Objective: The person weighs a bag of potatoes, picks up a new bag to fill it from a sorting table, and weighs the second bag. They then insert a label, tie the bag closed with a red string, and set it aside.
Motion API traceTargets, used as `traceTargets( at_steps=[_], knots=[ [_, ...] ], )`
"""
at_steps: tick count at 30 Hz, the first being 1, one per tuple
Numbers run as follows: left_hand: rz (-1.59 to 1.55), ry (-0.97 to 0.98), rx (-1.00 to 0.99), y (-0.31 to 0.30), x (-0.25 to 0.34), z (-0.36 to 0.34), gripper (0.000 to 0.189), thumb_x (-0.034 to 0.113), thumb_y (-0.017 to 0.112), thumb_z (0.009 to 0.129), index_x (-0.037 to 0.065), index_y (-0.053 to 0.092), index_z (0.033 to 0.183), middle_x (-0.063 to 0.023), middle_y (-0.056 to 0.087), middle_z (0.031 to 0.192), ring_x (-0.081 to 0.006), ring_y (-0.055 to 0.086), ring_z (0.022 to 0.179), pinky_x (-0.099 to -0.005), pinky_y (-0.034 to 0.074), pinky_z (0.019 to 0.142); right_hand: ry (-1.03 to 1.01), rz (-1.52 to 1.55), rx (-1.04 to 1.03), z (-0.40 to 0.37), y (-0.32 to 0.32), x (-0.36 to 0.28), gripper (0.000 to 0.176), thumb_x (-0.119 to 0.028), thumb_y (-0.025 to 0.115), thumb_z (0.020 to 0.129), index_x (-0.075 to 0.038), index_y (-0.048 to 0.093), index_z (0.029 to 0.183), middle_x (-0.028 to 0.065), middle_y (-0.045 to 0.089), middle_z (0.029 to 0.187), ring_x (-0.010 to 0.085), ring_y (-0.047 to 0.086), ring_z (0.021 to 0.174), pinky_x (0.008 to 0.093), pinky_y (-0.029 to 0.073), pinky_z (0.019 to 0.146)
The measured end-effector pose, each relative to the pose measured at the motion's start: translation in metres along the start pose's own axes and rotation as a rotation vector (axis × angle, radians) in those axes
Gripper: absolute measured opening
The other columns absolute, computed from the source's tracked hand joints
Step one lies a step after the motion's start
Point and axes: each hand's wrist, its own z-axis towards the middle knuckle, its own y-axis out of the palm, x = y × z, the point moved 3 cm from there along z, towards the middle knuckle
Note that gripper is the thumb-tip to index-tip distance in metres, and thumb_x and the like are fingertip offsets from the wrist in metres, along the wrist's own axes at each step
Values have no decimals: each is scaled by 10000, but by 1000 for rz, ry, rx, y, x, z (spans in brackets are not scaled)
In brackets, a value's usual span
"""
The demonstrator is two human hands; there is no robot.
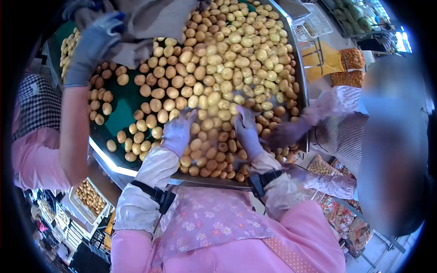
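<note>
I'm looking at small yellow-brown fruits [227, 68] heaping over most of the green-lined tray [123, 109]. Only a patch on the left is showing bare, so I'm guessing plenty is left. My left hand [177, 132] and right hand [248, 132] are lying spread flat on the near fruits, gripping nothing. The fruits are roundish and pointing every way, and the heap is running away from me.

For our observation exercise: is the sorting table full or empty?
Mostly full: small potatoes heap across it, green surface bare only at left.
</note>
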Motion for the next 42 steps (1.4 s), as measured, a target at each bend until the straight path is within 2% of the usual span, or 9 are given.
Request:
traceTargets(
  at_steps=[6,10,16,22,25,27,35,38,42],
  knots=[
    [-570,19,328,11,-14,-26,701,142,634,837,127,368,1486,-203,603,1197,-332,666,943,-435,556,770,558,999,-381,-87,8,-7,379,-369,529,1014,-131,585,1304,-24,661,1079,66,531,744,203,462,687],
    [-848,269,70,-37,46,-50,715,202,621,856,9,322,1475,-199,585,1233,-366,613,1073,-470,491,935,868,1431,-526,-83,3,-107,494,-376,536,1014,-142,434,1437,-14,650,1125,134,607,903,269,497,773],
    [-502,579,195,13,29,-91,534,253,621,853,75,520,1347,-178,467,1417,-384,428,1321,-486,293,1135,-273,151,279,78,-135,-79,114,-160,623,931,-80,604,1010,55,629,738,171,623,668,329,504,610],
    [-507,347,169,7,7,-79,245,238,629,887,113,672,1093,-84,659,1090,-323,620,976,-474,473,879,-167,-790,949,200,-209,25,417,-190,672,917,-6,521,1260,139,606,1082,192,585,906,325,502,757],
    [-641,183,484,-33,1,-32,253,199,599,892,107,650,1122,-136,648,1101,-343,636,905,-436,505,773,87,181,146,180,-77,61,485,-296,647,930,-11,542,1309,210,569,1266,342,616,1039,453,511,874],
    [-573,188,577,-54,-5,6,333,211,596,890,102,618,1205,-152,612,1167,-349,610,981,-451,488,834,-185,-676,105,114,12,17,627,-510,579,917,-158,473,1424,236,446,1453,453,392,1356,552,391,1046],
    [-177,247,145,-12,40,-16,520,324,637,848,148,553,1330,-156,377,1497,-405,297,1410,-578,200,1163,-383,-222,-352,-90,-19,11,609,-409,677,846,-196,506,1390,198,390,1495,492,318,1373,578,288,1120],
    [-292,376,27,15,57,-80,503,309,627,849,190,554,1332,-124,395,1489,-414,282,1417,-585,183,1173,201,-309,116,-116,-48,11,579,-371,687,834,-220,525,1368,169,417,1475,435,360,1363,562,307,1114],
    [-317,597,-16,30,39,-106,486,312,610,861,218,554,1334,-87,397,1492,-372,287,1419,-549,204,1180,-319,-324,-421,-156,-61,-9,528,-252,677,831,-174,537,1334,173,441,1429,362,429,1312,509,391,1052]
  ],
)
